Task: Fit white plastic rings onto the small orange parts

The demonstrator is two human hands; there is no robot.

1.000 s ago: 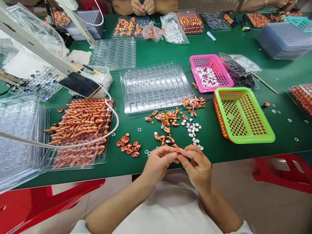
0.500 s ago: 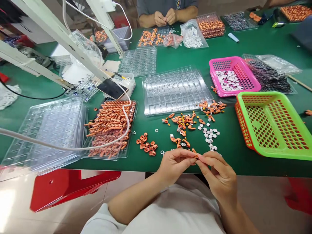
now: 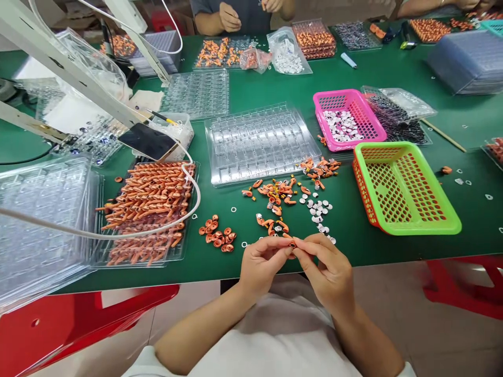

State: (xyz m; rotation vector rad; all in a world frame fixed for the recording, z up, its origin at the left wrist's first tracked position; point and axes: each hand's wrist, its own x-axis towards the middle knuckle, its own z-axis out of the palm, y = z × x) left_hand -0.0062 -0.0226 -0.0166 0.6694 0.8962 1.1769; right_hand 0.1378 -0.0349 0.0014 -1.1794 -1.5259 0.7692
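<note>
A small orange plastic part (image 3: 291, 244) with a dark opening is pinched at the table's front edge. My left hand (image 3: 264, 262) grips it from one side with thumb and forefinger. From the other side the fingertips of my right hand (image 3: 327, 269) close on the same part, and my fingers cover most of it. Just beyond my hands lie curved orange parts (image 3: 277, 191), some with yellow or silvery bits. White round discs (image 3: 320, 209) are scattered to their right. Left of my hands sits a cluster of orange cup-shaped pieces (image 3: 217, 233).
A tray of orange tubular parts (image 3: 153, 193) stands left, under a white cable (image 3: 129, 233). Clear blister trays (image 3: 259, 144) lie ahead. Right are a green basket (image 3: 444, 214) and a pink basket (image 3: 322, 128) holding white pieces. Across the table are a person's hands (image 3: 229, 18).
My view has swung to the right, so the table's things sit further left. Both hands keep their pinch on the orange part. The hands of the person opposite have moved apart.
</note>
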